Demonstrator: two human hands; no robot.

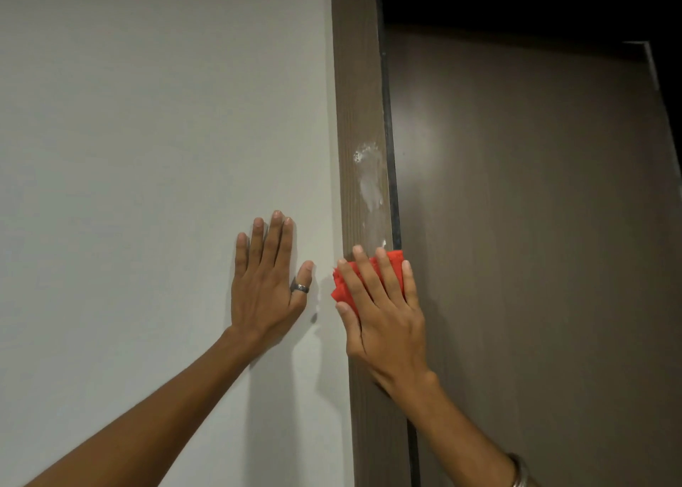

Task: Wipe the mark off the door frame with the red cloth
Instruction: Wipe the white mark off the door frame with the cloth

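A brown wooden door frame (356,80) runs top to bottom through the middle of the view. A whitish smeared mark (370,184) covers its face from about mid-height down to just above the red cloth (341,287). My right hand (383,313) lies flat over the cloth, fingers spread, pressing it against the frame below the mark. Most of the cloth is hidden under the palm. My left hand (267,283) rests flat and open on the wall beside the frame, with a ring on the thumb.
A pale grey wall (147,154) fills the left half. To the right of the frame stands a dark brown door (535,246), with a black gap above it. A bracelet (520,473) circles my right wrist.
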